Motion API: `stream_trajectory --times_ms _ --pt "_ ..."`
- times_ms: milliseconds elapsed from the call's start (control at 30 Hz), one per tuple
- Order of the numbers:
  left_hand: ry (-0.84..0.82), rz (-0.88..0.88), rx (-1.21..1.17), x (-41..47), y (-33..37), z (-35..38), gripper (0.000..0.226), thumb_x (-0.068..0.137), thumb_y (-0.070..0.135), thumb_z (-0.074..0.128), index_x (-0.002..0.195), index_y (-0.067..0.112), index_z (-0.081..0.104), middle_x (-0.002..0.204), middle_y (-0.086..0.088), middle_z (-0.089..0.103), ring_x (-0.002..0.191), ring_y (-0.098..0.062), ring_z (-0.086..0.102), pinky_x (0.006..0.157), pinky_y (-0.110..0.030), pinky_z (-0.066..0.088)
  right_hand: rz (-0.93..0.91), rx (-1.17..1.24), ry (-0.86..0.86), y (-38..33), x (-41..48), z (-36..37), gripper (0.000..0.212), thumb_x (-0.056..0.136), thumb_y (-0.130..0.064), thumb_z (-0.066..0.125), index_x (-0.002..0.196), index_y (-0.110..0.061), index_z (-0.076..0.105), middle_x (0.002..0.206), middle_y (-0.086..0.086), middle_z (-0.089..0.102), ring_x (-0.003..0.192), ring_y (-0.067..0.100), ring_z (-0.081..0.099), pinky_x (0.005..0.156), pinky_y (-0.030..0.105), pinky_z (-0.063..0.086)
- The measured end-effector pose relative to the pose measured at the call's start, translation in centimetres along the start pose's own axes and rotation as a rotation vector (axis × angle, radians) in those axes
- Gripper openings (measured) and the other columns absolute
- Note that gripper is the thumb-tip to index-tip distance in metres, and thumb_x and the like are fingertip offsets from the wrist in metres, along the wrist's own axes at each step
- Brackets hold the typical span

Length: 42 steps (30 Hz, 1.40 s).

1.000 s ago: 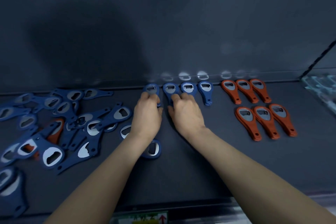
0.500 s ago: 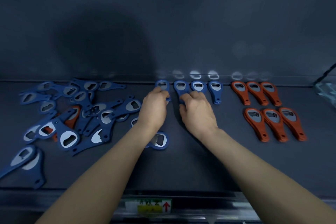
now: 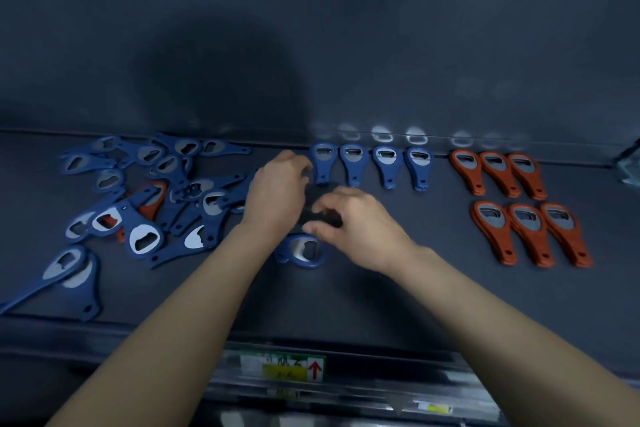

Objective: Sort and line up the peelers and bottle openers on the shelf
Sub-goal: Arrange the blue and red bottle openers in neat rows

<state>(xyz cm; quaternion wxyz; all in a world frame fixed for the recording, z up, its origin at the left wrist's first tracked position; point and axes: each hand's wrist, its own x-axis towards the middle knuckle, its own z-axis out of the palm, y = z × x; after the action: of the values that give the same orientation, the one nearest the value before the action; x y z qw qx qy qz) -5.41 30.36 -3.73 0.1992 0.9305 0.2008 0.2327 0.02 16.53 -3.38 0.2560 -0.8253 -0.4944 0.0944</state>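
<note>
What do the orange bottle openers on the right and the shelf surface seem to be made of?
The orange bottle openers look like matte moulded plastic, evenly coloured, each with a grey metal insert that catches light. The shelf surface is dark and matte, perhaps a mat or painted metal; I cannot tell which.

Light dim, with a cold blue cast. A large soft-edged shadow lies on the back wall [image 3: 221, 87], so the source is behind the camera. Pale reflections of the blue openers [image 3: 386, 163] show at the wall base. Left hand [image 3: 277, 194] and right hand [image 3: 360, 225] are motion-blurred. Shelf [image 3: 346, 305] lines bow outward. Price label [image 3: 282, 367] is soft, unreadable.
</note>
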Motion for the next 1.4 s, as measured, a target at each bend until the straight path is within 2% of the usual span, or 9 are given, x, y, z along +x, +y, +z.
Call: stream_trajectory --times_ms 100,267,367,533,667,867,1133,1300,1400 --pt "0.0 -0.058 0.096 -1.5 -2.4 -2.1 0.019 0.087 0.006 0.06 0.104 0.005 0.066 0.106 -0.012 0.061 0.096 -0.028 0.057 0.078 -0.036 0.043 -0.087 -0.066 -0.213 -0.9 0.5 0.9 0.056 0.08 -0.052 0.064 0.123 -0.018 0.057 0.116 -0.002 0.051 0.107 0.015 0.038 0.091 0.027 0.038" --pt "-0.128 -0.226 0.316 -4.9 -6.3 -4.9 0.039 0.09 0.019 0.06 0.127 0.007 0.056 0.128 -0.013 0.053 0.116 -0.034 0.049 0.098 -0.043 0.038 -0.141 -0.082 -0.189 -2.4 2.1 2.5 0.051 0.087 -0.044 0.06 0.128 -0.016 0.052 0.118 -0.002 0.049 0.111 0.016 0.035 0.095 0.024 0.035" --pt "-0.121 -0.262 0.252 -6.5 -7.2 -6.1 0.039 0.09 0.018 0.06 0.127 0.007 0.056 0.129 -0.012 0.053 0.117 -0.033 0.049 0.098 -0.04 0.039 -0.123 -0.057 -0.199 -3.5 3.2 3.3 0.049 0.089 -0.036 0.06 0.131 -0.015 0.046 0.123 0.0 0.048 0.116 0.017 0.037 0.095 0.024 0.034" --pt "-0.114 -0.354 0.226 -7.5 -8.4 -7.5 0.029 0.088 0.014 0.06 0.117 0.007 0.06 0.12 -0.011 0.052 0.115 -0.028 0.045 0.088 -0.033 0.039 -0.069 0.093 -0.212 -5.0 4.1 4.2 0.022 0.092 -0.024 0.056 0.113 -0.019 0.051 0.1 -0.003 0.055 0.091 0.014 0.05 0.077 0.028 0.041" --pt "-0.228 -0.372 0.283 -6.5 -8.7 -8.2 0.033 0.082 0.02 0.06 0.112 0.007 0.056 0.116 -0.011 0.047 0.113 -0.03 0.043 0.09 -0.038 0.041 0.031 0.135 -0.053 -5.4 5.0 4.1 0.006 0.093 -0.022 0.053 0.093 -0.018 0.049 0.079 -0.004 0.052 0.074 0.017 0.051 0.062 0.028 0.036" --pt "-0.309 -0.267 0.301 -4.4 -8.3 -6.8 0.049 0.084 0.048 0.059 0.123 0.019 0.051 0.128 -0.006 0.042 0.12 -0.03 0.033 0.1 -0.042 0.029 0.26 0.11 -0.071 -4.9 5.9 3.3 0.01 0.091 -0.02 0.058 0.084 -0.017 0.05 0.099 0.005 0.048 0.097 0.022 0.046 0.075 0.027 0.033" --pt "-0.301 -0.268 0.043 -3.3 -9.1 -7.7 0.025 0.084 0.014 0.068 0.088 0.008 0.044 0.097 -0.012 0.053 0.088 -0.025 0.049 0.07 -0.031 0.037 0.389 0.217 0.021 -5.6 6.1 3.3 0.012 0.084 -0.014 0.061 0.077 -0.016 0.052 0.073 -0.003 0.055 0.069 0.014 0.051 0.054 0.025 0.038" --pt "-0.261 -0.346 -0.022 -4.0 -10.5 -9.9 0.019 0.091 0.004 0.053 0.107 0.009 0.044 0.093 -0.006 0.05 0.083 -0.024 0.048 0.069 -0.037 0.041 0.396 0.167 0.033 -6.7 7.4 3.6 0.008 0.083 -0.009 0.059 0.082 -0.015 0.053 0.088 0.005 0.059 0.091 0.026 0.056 0.067 0.029 0.041" --pt "-0.256 -0.419 -0.021 -4.7 -11.1 -10.9 0.018 0.089 -0.001 0.046 0.105 0.006 0.043 0.1 -0.009 0.046 0.084 -0.023 0.044 0.067 -0.032 0.035 0.391 0.084 -0.056 -7.3 7.9 4.1 0.027 0.079 -0.023 0.072 0.093 -0.015 0.051 0.107 0.007 0.048 0.107 0.027 0.045 0.076 0.029 0.036"
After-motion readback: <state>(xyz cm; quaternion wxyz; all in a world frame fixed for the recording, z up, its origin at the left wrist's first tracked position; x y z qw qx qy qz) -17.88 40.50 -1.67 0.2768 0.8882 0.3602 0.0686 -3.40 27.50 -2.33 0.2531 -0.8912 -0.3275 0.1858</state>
